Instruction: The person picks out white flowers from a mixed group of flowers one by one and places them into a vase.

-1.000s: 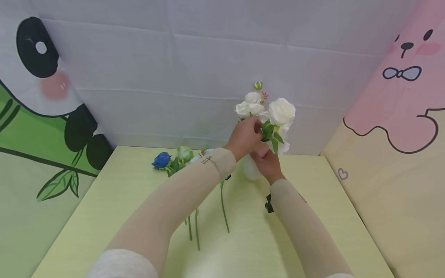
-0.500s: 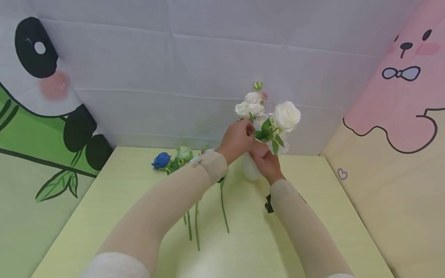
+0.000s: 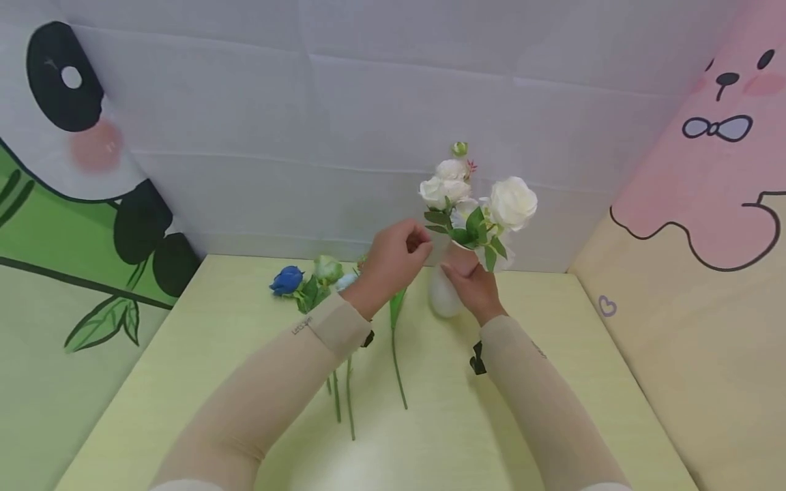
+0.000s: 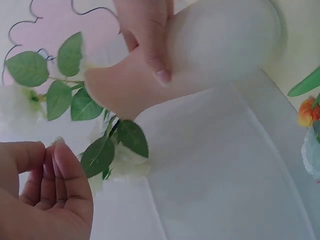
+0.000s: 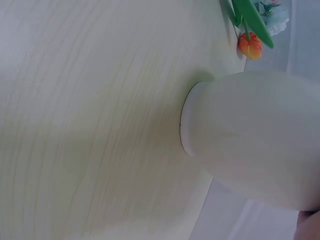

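A white vase with a pinkish neck point(image 3: 446, 296) stands upright on the table. My right hand point(image 3: 475, 286) grips it round the neck, the thumb lying across the front in the left wrist view. Out of its mouth rise a large white rose point(image 3: 514, 203), leaning right, and a spray of smaller white flowers point(image 3: 445, 187) with a green bud on top. Left of the mouth, apart from vase and leaves, is my left hand point(image 3: 396, 256). Its fingers are curled, thumb meeting the fingertips, with nothing between them. Green leaves point(image 4: 97, 155) are close beyond it.
On the table's left half lie a blue rose point(image 3: 286, 280), a pale green flower point(image 3: 328, 269) and other stems, partly behind the left arm. An orange tulip point(image 5: 250, 46) lies left of the vase. A white cloth wall point(image 3: 276, 204) stands behind.
My left hand has let go of the large white rose's stem and drawn back left and down. The rose has tipped to the right. My right hand keeps its hold on the vase.
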Motion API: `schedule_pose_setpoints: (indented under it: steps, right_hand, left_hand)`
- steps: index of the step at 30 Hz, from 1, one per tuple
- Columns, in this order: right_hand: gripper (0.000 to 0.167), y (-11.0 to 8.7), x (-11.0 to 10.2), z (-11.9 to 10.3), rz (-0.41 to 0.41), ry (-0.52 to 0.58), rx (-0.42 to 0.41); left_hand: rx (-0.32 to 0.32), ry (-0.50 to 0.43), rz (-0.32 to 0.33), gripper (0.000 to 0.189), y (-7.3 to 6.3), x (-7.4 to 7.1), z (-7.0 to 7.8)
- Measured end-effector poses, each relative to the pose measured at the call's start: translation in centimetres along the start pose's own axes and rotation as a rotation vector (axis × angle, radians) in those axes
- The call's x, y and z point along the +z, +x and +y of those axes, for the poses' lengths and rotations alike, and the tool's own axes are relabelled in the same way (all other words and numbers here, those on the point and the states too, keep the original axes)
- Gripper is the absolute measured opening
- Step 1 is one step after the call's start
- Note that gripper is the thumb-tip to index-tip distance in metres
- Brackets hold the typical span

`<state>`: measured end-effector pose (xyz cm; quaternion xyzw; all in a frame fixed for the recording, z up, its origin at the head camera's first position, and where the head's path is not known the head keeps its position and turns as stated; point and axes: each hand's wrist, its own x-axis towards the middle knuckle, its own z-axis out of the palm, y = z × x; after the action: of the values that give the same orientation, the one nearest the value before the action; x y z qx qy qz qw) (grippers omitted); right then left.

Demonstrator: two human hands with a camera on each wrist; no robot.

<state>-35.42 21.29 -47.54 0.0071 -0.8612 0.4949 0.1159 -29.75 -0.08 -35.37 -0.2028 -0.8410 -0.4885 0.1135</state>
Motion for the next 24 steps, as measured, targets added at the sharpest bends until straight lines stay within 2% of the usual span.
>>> schedule_pose_setpoints:
  steps: [7,14,19,24]
  right_hand:
    - [0.095,0.0,0.0,0.1,0.003,-0.028,0.042]
    - [0.101,-0.1,-0.4,0.1,-0.016,-0.043,0.057]
    - [0.096,-0.4,-1.0,-0.4,-0.030,-0.099,0.000]
    - [0.095,-0.9,-1.6,-1.2,-0.062,-0.045,-0.093]
  left_hand:
    - [0.111,0.099,0.080,0.010,-4.3,-1.4,-0.8]
    - [0.151,0.215,0.166,0.007,-8.0,-2.1,-2.0]
    - [0.185,0.274,0.231,0.004,-9.8,-3.2,-2.6]
    - [0.169,0.339,0.277,0.004,-11.1,-4.6,-3.3]
